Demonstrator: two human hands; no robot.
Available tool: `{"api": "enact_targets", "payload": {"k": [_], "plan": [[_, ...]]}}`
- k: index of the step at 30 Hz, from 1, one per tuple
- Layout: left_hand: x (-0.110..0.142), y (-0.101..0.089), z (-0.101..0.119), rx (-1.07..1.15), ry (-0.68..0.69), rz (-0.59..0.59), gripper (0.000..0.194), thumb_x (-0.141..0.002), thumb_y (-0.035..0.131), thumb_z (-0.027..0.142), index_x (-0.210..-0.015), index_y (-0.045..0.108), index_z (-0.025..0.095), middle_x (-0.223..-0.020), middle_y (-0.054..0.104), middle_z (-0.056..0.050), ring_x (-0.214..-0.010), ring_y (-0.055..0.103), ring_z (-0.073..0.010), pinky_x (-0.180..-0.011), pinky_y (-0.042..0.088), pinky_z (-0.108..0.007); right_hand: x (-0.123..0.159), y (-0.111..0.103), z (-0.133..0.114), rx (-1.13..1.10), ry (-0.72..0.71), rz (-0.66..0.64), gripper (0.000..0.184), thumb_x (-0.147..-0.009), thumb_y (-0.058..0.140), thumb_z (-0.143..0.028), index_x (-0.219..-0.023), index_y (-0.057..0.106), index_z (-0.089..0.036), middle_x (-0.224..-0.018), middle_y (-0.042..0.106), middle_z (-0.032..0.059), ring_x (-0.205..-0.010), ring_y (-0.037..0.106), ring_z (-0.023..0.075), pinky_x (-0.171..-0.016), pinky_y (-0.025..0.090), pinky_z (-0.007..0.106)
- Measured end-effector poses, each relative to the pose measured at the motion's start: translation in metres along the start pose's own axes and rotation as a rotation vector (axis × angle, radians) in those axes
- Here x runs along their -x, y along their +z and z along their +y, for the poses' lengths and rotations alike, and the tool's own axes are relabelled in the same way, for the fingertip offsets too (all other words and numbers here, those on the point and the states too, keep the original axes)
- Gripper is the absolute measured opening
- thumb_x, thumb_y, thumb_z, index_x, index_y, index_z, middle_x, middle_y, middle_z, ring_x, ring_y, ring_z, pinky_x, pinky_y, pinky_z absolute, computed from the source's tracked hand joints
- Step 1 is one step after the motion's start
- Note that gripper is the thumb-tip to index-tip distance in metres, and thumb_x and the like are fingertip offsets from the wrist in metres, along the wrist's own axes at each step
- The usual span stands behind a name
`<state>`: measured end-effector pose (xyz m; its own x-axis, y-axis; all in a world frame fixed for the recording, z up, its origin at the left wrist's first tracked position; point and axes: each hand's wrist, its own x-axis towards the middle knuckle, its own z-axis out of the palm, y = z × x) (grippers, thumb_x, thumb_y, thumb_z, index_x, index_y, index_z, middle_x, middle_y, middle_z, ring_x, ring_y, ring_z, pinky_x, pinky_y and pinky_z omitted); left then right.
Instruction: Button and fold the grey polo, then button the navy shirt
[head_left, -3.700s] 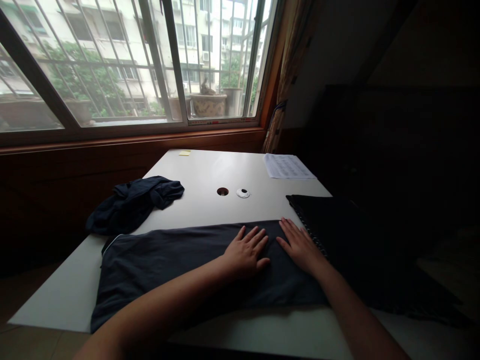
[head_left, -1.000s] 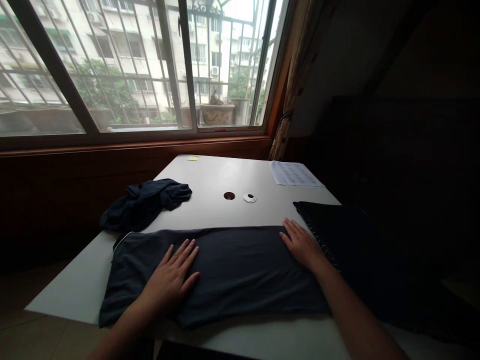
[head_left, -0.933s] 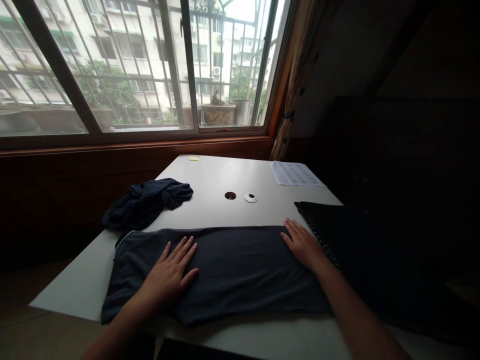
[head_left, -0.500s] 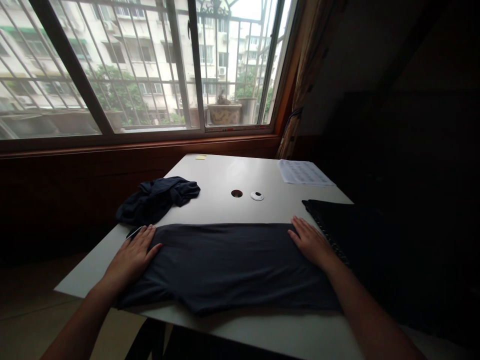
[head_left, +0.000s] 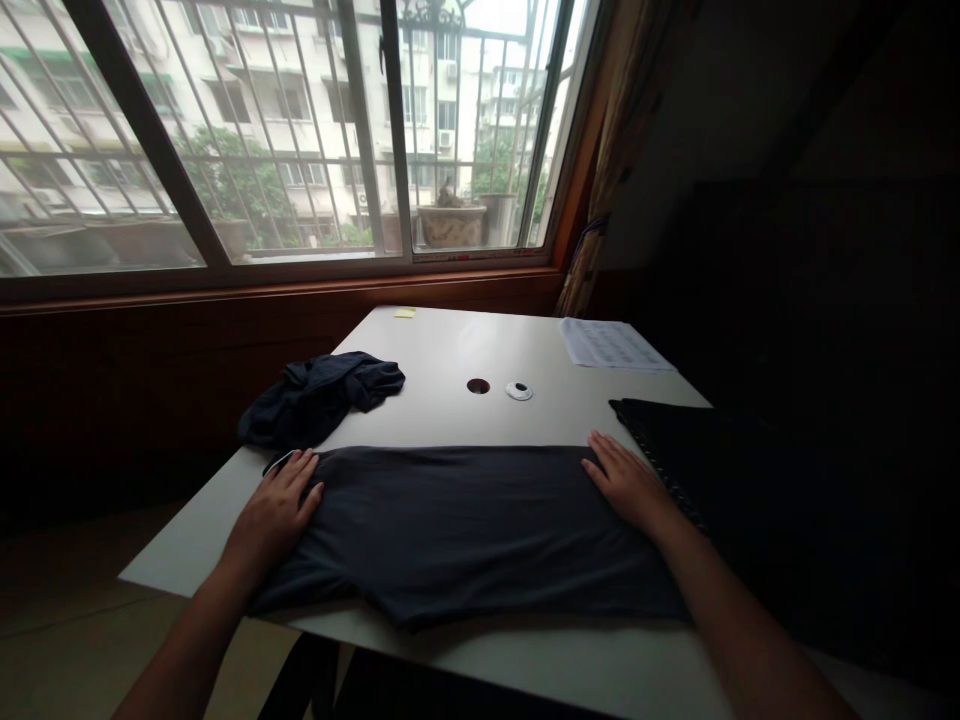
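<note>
A dark grey pair of trousers, folded lengthwise point(head_left: 465, 530), lies flat across the near part of the white table point(head_left: 442, 420). My left hand point(head_left: 274, 510) rests flat on its left end, beside a thin white edging at the waist, with the fingers stretched out. On the right end my right hand point(head_left: 622, 480) lies flat, fingers extended, close to the far edge of the cloth. Soft creases run through the fabric toward the near side. The part of the cloth under each palm and forearm is hidden.
A crumpled dark blue garment point(head_left: 322, 395) lies at the table's left edge. Dark folded cloth point(head_left: 720, 480) sits on the right. Farther back are a round cable hole point(head_left: 478, 386), its white cover point(head_left: 519, 391), printed papers point(head_left: 615, 345) and a yellow note point(head_left: 405, 313).
My left hand has slid leftward over the trousers, from near my right hand to the left end. My right hand has stayed at the right end. The view has shifted slightly.
</note>
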<state>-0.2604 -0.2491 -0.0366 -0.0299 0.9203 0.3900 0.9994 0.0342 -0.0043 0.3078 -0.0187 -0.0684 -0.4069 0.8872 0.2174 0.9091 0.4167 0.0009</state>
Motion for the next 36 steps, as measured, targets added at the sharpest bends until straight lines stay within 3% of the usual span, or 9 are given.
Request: {"api": "enact_targets", "payload": {"k": [3, 6, 10, 13, 18, 22, 26, 31, 36], "plan": [[0.000, -0.009, 0.004, 0.057, 0.020, 0.152, 0.051, -0.100, 0.036, 0.038, -0.141, 0.053, 0.013, -0.152, 0.048, -0.010, -0.146, 0.037, -0.0283, -0.122, 0.029, -0.050, 0.000, 0.001, 0.001, -0.008, -0.002, 0.013, 0.064, -0.100, 0.028, -0.048, -0.149, 0.045, -0.009, -0.157, 0.042, 0.0130, -0.147, 0.035, 0.0262, -0.122, 0.029, 0.042], [0.003, -0.010, 0.002, 0.069, -0.060, 0.258, 0.054, -0.099, 0.038, 0.036, -0.146, 0.046, 0.011, -0.155, 0.043, -0.012, -0.149, 0.029, -0.0295, -0.123, 0.027, -0.052, 0.000, 0.002, 0.002, -0.016, -0.007, 0.015, 0.064, -0.100, 0.029, -0.049, -0.149, 0.045, -0.009, -0.157, 0.042, 0.0130, -0.147, 0.035, 0.0267, -0.121, 0.029, 0.044], [0.005, 0.005, -0.006, 0.062, -0.086, 0.117, 0.059, -0.099, 0.035, 0.042, -0.145, 0.047, 0.008, -0.152, 0.045, -0.017, -0.144, 0.040, -0.0304, -0.117, 0.038, -0.050, 0.000, 0.004, 0.004, -0.021, -0.009, 0.014, 0.065, -0.100, 0.029, -0.049, -0.149, 0.045, -0.009, -0.157, 0.041, 0.0133, -0.147, 0.035, 0.0271, -0.121, 0.030, 0.045], [0.004, 0.011, -0.010, 0.025, -0.035, 0.011, 0.057, -0.099, 0.031, 0.042, -0.142, 0.052, 0.012, -0.153, 0.046, -0.014, -0.142, 0.043, -0.0292, -0.118, 0.036, -0.049, 0.001, 0.002, 0.003, -0.023, -0.013, 0.010, 0.066, -0.100, 0.028, -0.049, -0.148, 0.045, -0.007, -0.157, 0.041, 0.0139, -0.147, 0.034, 0.0274, -0.121, 0.030, 0.045], [0.000, 0.005, -0.008, -0.026, 0.040, -0.101, 0.059, -0.101, 0.025, 0.039, -0.148, 0.046, 0.010, -0.158, 0.038, -0.014, -0.146, 0.037, -0.0289, -0.118, 0.033, -0.051, 0.002, -0.003, -0.003, -0.025, -0.015, 0.015, 0.063, -0.100, 0.029, -0.047, -0.148, 0.045, -0.010, -0.157, 0.042, 0.0138, -0.147, 0.034, 0.0269, -0.121, 0.030, 0.044], [-0.001, -0.009, 0.003, -0.039, 0.065, -0.109, 0.060, -0.102, 0.026, 0.044, -0.152, 0.039, 0.014, -0.162, 0.029, -0.012, -0.148, 0.032, -0.0336, -0.117, 0.031, -0.058, 0.007, -0.005, -0.004, -0.017, 0.016, 0.079, 0.062, -0.097, 0.034, -0.046, -0.147, 0.045, -0.010, -0.154, 0.044, 0.0161, -0.145, 0.036, 0.0301, -0.120, 0.030, 0.047], [0.002, -0.028, 0.043, 0.038, 0.224, -0.141, 0.057, -0.103, 0.035, 0.046, -0.157, 0.030, 0.026, -0.163, 0.026, -0.008, -0.150, 0.026, -0.0328, -0.120, 0.024, -0.060, 0.017, -0.013, -0.001, -0.004, 0.042, 0.151, 0.060, -0.097, 0.037, -0.045, -0.147, 0.045, -0.012, -0.149, 0.049, 0.0185, -0.138, 0.043, 0.0335, -0.114, 0.034, 0.050], [0.011, -0.046, 0.125, 0.223, 0.574, -0.304, 0.063, -0.102, 0.045, 0.046, -0.158, 0.022, 0.032, -0.164, 0.024, -0.004, -0.151, 0.025, -0.0299, -0.122, 0.025, -0.054, 0.025, -0.027, -0.005, 0.060, 0.140, 0.168, 0.063, -0.096, 0.045, -0.048, -0.147, 0.044, -0.011, -0.134, 0.055, 0.0223, -0.119, 0.054, 0.0380, -0.100, 0.045, 0.049], [0.023, -0.055, 0.179, 0.283, 0.671, -0.407, 0.072, -0.100, 0.043, 0.056, -0.160, 0.012, 0.030, -0.165, 0.017, -0.003, -0.152, 0.021, -0.0296, -0.125, 0.015, -0.056, 0.027, -0.042, -0.016, 0.102, 0.269, 0.120, 0.066, -0.095, 0.049, -0.053, -0.147, 0.043, -0.012, -0.117, 0.058, 0.0207, -0.094, 0.064, 0.0352, -0.086, 0.051, 0.047]]}}
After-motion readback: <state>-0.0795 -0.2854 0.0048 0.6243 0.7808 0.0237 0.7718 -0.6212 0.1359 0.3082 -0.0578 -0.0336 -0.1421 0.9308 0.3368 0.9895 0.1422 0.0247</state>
